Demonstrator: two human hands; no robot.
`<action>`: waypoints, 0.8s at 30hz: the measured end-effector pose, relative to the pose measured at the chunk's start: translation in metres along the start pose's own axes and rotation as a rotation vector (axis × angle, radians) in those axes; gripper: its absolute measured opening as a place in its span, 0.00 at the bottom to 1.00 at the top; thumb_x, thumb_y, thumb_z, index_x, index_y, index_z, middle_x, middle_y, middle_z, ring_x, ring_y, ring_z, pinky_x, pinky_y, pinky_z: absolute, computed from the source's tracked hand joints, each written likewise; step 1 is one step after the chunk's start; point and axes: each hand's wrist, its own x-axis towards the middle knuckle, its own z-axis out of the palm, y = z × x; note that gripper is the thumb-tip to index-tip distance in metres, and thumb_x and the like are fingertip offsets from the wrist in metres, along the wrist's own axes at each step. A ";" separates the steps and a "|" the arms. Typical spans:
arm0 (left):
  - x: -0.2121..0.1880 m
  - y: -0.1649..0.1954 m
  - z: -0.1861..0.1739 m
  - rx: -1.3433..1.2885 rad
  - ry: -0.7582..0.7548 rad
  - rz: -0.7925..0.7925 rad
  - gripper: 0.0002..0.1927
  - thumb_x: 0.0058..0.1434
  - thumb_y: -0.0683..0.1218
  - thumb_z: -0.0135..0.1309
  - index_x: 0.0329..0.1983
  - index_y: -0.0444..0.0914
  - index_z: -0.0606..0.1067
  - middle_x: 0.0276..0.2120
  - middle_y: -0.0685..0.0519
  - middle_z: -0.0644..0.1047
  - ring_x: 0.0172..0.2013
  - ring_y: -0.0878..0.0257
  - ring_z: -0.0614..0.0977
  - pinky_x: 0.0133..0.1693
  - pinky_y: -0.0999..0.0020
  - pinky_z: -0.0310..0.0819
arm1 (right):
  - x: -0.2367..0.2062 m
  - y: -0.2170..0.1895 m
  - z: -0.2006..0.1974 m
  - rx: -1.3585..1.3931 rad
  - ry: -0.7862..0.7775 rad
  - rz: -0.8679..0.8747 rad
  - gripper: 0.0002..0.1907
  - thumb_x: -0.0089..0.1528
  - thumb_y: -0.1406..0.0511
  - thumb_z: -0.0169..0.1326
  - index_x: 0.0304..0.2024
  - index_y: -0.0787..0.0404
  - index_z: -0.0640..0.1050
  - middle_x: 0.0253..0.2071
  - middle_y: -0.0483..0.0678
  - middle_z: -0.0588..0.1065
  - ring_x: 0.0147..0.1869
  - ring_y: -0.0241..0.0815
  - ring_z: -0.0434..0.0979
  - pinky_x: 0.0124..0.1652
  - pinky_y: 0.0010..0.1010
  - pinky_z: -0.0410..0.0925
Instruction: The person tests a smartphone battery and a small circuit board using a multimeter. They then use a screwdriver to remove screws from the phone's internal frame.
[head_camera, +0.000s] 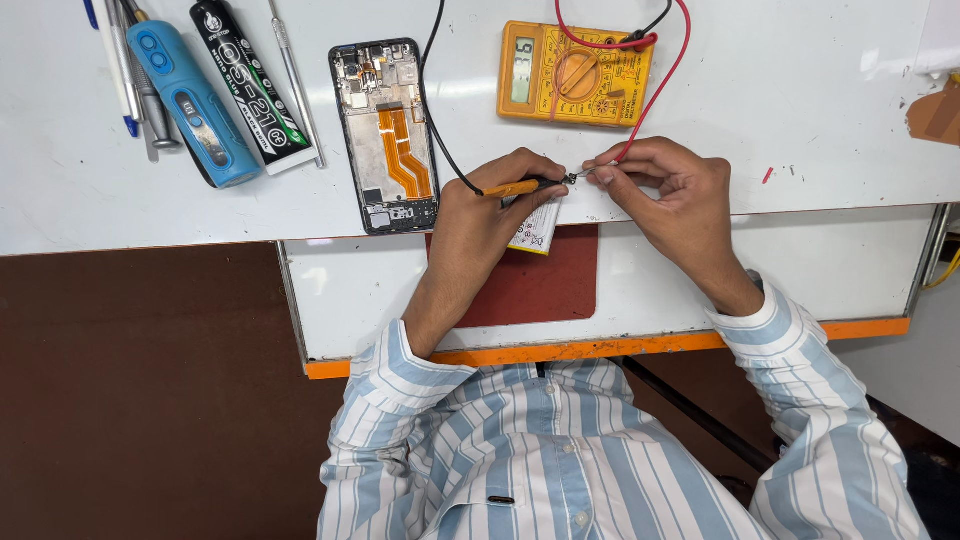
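1. Two probes meet at the centre of the bench: an orange-handled probe (512, 187) on a black lead (432, 110) and a fine metal tip on a red lead (655, 95), the points touching or all but touching just above a small white battery (537, 228).
2. The left hand (485, 215) pinches the orange probe between thumb and forefingers, pen-fashion, its heel on the battery, which appears to pin it down.
3. The right hand (672, 190) closes thumb and forefinger on the thin tip, the other fingers curled in; whether a tiny part sits between the two points cannot be told.
4. Both leads run back to a yellow meter (572, 72), set flat just behind the hands with its screen facing the worker, within easy glance.
5. An opened phone (385, 135) lies face down to the left, its orange flex cables exposed, near the left hand.
6. Farther left, well apart, sit a blue tool (190, 105), a black glue tube (250, 85) and pens (120, 65), parked out of the way on the white table (800, 120).
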 end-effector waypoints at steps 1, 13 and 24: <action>0.000 0.000 0.000 0.004 -0.002 0.002 0.10 0.61 0.43 0.64 0.45 0.38 0.80 0.39 0.54 0.84 0.41 0.66 0.87 0.41 0.72 0.82 | 0.000 0.000 0.000 0.002 -0.003 0.000 0.08 0.68 0.74 0.59 0.49 0.71 0.78 0.46 0.57 0.81 0.53 0.45 0.85 0.56 0.33 0.79; 0.001 0.001 0.000 0.068 -0.010 -0.012 0.11 0.60 0.44 0.64 0.45 0.39 0.80 0.40 0.54 0.85 0.41 0.66 0.88 0.40 0.72 0.83 | 0.001 0.002 -0.001 0.013 -0.009 0.008 0.08 0.68 0.74 0.58 0.49 0.71 0.78 0.46 0.57 0.81 0.54 0.45 0.85 0.56 0.34 0.79; 0.001 0.000 -0.001 -0.018 -0.001 -0.014 0.10 0.61 0.43 0.64 0.45 0.37 0.80 0.39 0.54 0.84 0.40 0.67 0.87 0.41 0.72 0.82 | 0.002 -0.001 0.001 0.009 0.000 0.032 0.07 0.68 0.74 0.58 0.48 0.71 0.78 0.46 0.57 0.81 0.53 0.44 0.85 0.56 0.33 0.79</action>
